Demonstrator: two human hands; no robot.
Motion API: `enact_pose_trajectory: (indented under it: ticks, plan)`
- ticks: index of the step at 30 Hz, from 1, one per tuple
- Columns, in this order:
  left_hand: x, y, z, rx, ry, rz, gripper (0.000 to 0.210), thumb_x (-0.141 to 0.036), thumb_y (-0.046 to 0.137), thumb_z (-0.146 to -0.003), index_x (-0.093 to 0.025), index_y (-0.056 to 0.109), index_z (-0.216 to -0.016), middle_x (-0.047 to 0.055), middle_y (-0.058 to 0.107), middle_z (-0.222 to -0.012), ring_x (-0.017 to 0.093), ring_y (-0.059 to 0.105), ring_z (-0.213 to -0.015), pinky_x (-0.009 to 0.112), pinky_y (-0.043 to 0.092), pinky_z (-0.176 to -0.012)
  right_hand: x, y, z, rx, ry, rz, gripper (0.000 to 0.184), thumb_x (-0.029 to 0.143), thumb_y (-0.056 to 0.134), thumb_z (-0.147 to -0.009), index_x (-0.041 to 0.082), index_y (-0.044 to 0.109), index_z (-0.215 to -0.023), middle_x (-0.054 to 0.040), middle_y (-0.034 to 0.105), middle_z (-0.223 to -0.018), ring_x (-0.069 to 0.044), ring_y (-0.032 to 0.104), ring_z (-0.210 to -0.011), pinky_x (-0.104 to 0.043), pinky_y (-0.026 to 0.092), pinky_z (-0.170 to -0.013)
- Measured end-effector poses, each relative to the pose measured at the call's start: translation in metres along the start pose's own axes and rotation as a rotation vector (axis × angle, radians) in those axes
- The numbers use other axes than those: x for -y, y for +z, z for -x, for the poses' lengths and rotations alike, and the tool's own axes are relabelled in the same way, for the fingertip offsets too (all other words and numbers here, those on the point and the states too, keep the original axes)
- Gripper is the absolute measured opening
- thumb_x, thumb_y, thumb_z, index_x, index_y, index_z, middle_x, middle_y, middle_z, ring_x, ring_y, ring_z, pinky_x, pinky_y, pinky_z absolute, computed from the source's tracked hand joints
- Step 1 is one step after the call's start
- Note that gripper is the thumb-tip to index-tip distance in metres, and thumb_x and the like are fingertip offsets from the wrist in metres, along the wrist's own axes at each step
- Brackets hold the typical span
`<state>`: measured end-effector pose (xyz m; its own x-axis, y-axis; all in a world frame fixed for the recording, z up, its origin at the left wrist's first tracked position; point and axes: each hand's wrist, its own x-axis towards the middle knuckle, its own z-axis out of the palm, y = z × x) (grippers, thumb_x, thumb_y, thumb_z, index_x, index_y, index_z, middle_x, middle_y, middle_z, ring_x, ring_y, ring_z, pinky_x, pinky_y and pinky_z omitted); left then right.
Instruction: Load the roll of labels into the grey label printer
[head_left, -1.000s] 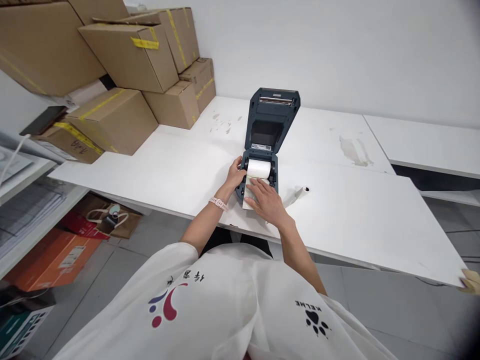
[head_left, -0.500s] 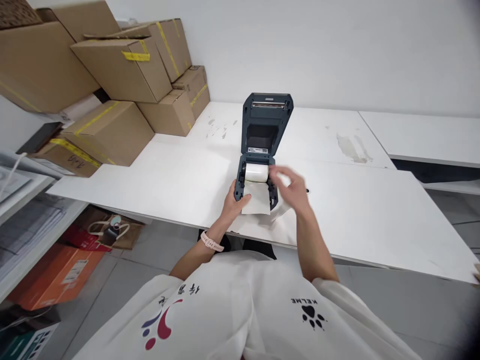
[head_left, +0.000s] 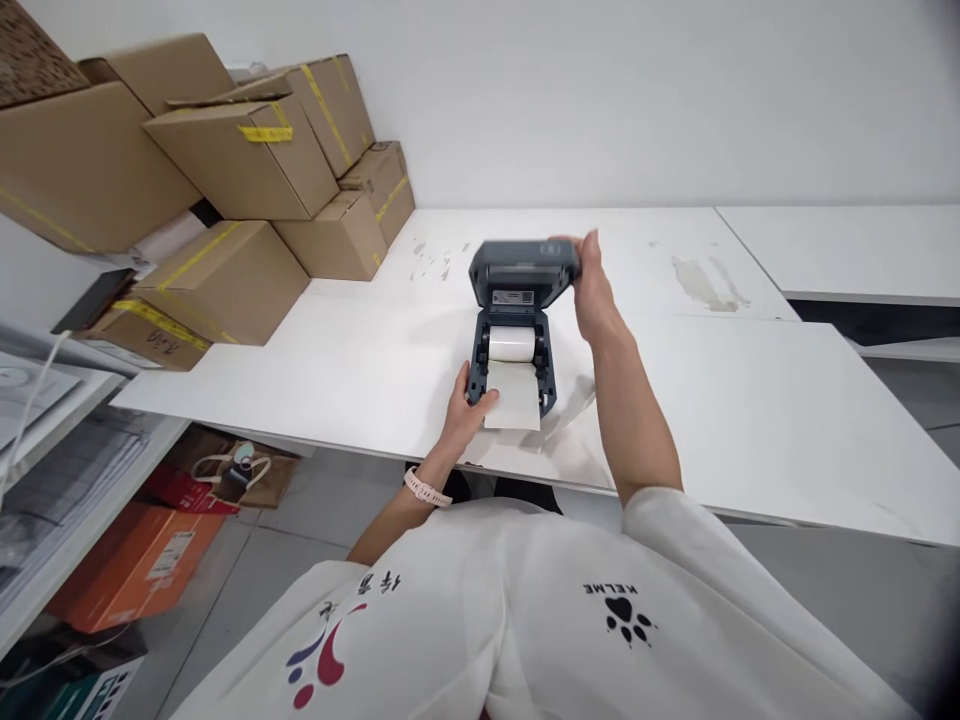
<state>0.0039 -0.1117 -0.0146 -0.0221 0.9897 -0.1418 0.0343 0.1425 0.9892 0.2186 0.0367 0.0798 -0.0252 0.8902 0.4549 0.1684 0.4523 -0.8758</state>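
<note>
My left hand (head_left: 466,410) held the near left side of a dark printer (head_left: 513,316), its thumb at the edge of the paper strip (head_left: 514,400). My right hand (head_left: 592,285) gripped the right edge of the tilted lid (head_left: 523,258). A white roll (head_left: 511,344) lay inside, the strip running forward from it. Taped cardboard boxes (head_left: 232,160) rose well apart, at the left of the white desk (head_left: 720,420).

Wht tbl (head_left: 390,350) w/ printer (head_left: 544,345) (+ boxes (head_left: 232,290))

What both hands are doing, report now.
Left hand: holding the printer base by its left side, thumb at the paper strip.
Right hand: holding the partly open lid by its right edge.
</note>
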Motion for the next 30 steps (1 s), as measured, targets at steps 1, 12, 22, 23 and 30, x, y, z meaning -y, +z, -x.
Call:
enact_pose_trajectory:
  ticks: [1, 12, 22, 23, 30]
  plan:
    - [0.000, -0.002, 0.003, -0.010, -0.007, 0.023, 0.094, -0.066, 0.064, -0.083, -0.029, 0.024, -0.160, 0.010, 0.027, -0.169, 0.031, 0.031, -0.154, 0.043, 0.037, -0.121, 0.004, 0.000, 0.026, 0.014, 0.005, 0.035, 0.079, 0.077, 0.007, -0.095, 0.032, 0.062, -0.129, -0.0011, 0.067, -0.132, -0.024, 0.059, -0.131, -0.052, 0.042, -0.116]
    - [-0.026, 0.016, -0.006, -0.105, 0.053, 0.136, 0.090, -0.054, 0.074, -0.080, -0.029, 0.031, -0.156, 0.008, 0.029, -0.168, 0.028, 0.031, -0.154, 0.043, 0.033, -0.125, 0.002, 0.032, 0.162, 0.073, 0.050, 0.471, 0.046, 0.045, 0.023, -0.107, 0.033, 0.050, -0.142, -0.0010, 0.035, -0.166, -0.022, 0.017, -0.159, -0.059, 0.012, -0.127]
    - [-0.008, 0.023, -0.013, -0.098, 0.136, 0.152, 0.075, -0.055, 0.072, -0.080, -0.021, 0.049, -0.142, 0.013, 0.059, -0.144, 0.030, 0.057, -0.132, 0.043, 0.046, -0.111, -0.011, 0.046, 0.171, -0.089, 0.012, 0.461, 0.048, 0.042, 0.021, -0.107, 0.029, 0.047, -0.145, -0.0065, 0.033, -0.166, -0.023, 0.027, -0.156, -0.056, 0.027, -0.124]
    - [-0.007, 0.023, -0.013, -0.097, 0.139, 0.147, 0.076, -0.055, 0.071, -0.080, -0.020, 0.048, -0.143, 0.013, 0.058, -0.145, 0.030, 0.056, -0.132, 0.043, 0.046, -0.111, -0.012, 0.046, 0.171, -0.092, 0.010, 0.461, 0.049, 0.042, 0.020, -0.107, 0.029, 0.047, -0.146, -0.0066, 0.033, -0.166, -0.023, 0.027, -0.156, -0.055, 0.029, -0.124]
    - [-0.004, -0.002, 0.022, -0.232, 0.082, -0.174, 0.076, -0.056, 0.074, -0.076, -0.022, 0.049, -0.139, 0.014, 0.052, -0.148, 0.025, 0.056, -0.125, 0.036, 0.049, -0.099, -0.009, 0.041, 0.169, -0.037, 0.020, 0.473, 0.050, 0.045, 0.021, -0.107, 0.030, 0.047, -0.147, -0.0062, 0.033, -0.166, -0.023, 0.028, -0.155, -0.057, 0.030, -0.123]
